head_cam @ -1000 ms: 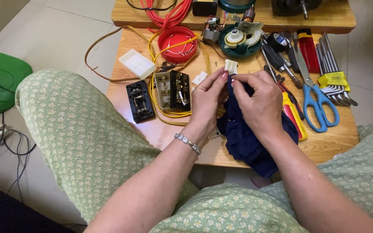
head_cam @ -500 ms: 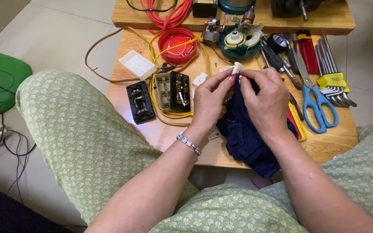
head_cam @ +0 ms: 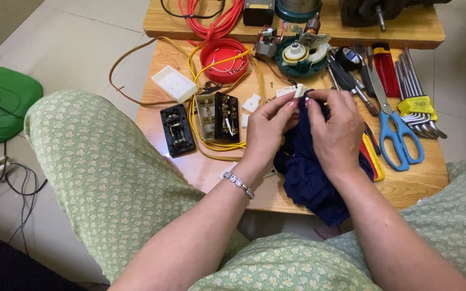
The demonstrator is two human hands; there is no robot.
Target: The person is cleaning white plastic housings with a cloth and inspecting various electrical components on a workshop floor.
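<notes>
Lifted slightly higher than half a second earlier, a small white plastic part [head_cam: 299, 90] sits pinched between the fingertips of the left hand [head_cam: 268, 126] and right hand [head_cam: 334, 129] above a low wooden table [head_cam: 211, 167]. Both hands close around the part and a dark blue cloth [head_cam: 308, 172] bunched beneath them, with blue-handled scissors [head_cam: 397, 137] just to the right and an opened black switch box [head_cam: 217, 116] to the left.

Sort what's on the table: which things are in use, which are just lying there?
In use:
left hand
right hand
small white part
dark blue cloth

Lying about:
blue scissors
red lid
black switch box
hex keys
</notes>
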